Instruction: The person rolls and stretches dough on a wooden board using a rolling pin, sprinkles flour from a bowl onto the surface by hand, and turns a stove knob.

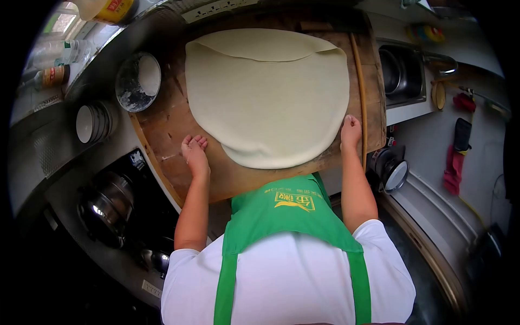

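Observation:
A large, pale sheet of rolled dough (271, 108) lies on the wooden board (162, 127) in front of me. Its far edge is folded over toward me, and the near edge looks thick and rounded. To the left of the sheet, my left hand (195, 151) is turned partly palm-up over the board, its fingers loosely bent and a little apart, with nothing in it. My right hand (351, 131) is beside the sheet's right edge, fingers curled closed; I see nothing in them. A long thin rolling pin (359, 81) lies along the board's right side.
At the board's left edge sits a floury metal bowl (138, 81). Stacked bowls (95, 123) and a dark pot (106, 208) stand further left. A sink (401, 73) is to the right, with a lidded pot (394, 174) below it. Bottles (53, 77) line the windowsill.

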`<state>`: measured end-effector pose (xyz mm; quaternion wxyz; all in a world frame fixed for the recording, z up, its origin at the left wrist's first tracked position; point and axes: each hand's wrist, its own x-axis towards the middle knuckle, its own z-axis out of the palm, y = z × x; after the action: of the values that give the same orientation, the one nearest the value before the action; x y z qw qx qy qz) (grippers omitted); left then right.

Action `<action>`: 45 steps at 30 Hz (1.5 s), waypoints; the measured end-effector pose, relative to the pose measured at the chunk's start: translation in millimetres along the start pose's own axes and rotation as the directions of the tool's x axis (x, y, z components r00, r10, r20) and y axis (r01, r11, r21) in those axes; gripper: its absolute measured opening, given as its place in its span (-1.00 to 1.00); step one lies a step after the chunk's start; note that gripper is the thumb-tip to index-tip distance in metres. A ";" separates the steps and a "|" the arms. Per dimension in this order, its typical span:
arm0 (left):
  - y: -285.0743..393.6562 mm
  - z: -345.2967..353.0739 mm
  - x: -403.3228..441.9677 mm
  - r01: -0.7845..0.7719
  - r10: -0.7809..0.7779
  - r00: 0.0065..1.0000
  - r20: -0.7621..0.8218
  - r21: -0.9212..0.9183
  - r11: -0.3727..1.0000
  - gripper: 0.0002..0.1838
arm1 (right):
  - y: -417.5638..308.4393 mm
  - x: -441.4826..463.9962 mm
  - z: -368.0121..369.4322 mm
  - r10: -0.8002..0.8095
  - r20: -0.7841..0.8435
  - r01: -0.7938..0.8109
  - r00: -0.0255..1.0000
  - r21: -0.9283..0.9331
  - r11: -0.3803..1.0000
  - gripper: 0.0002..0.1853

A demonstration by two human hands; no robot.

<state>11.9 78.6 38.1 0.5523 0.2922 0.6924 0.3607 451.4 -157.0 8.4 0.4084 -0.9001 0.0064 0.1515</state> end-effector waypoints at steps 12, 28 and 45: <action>13.2 47.2 -26.8 0.286 -0.300 0.946 0.123 0.116 0.951 -0.37 | -30.3 -45.0 -2.8 -0.045 0.477 0.025 0.878 0.048 0.999 -0.68; -31.6 37.8 -52.4 0.014 0.125 0.970 -0.208 0.566 0.824 -0.48 | -8.8 -97.3 -48.8 0.257 0.679 -0.410 0.688 0.072 0.909 -0.66; -70.6 32.7 -140.9 0.396 -0.456 0.882 0.119 0.337 0.854 -0.41 | 31.5 -79.7 -61.5 0.361 0.656 -0.599 0.662 0.174 0.781 -0.57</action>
<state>74.3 -68.9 53.9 0.6323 0.2456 0.7295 0.0881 387.6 -232.3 45.6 0.4977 -0.6752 0.1505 0.5232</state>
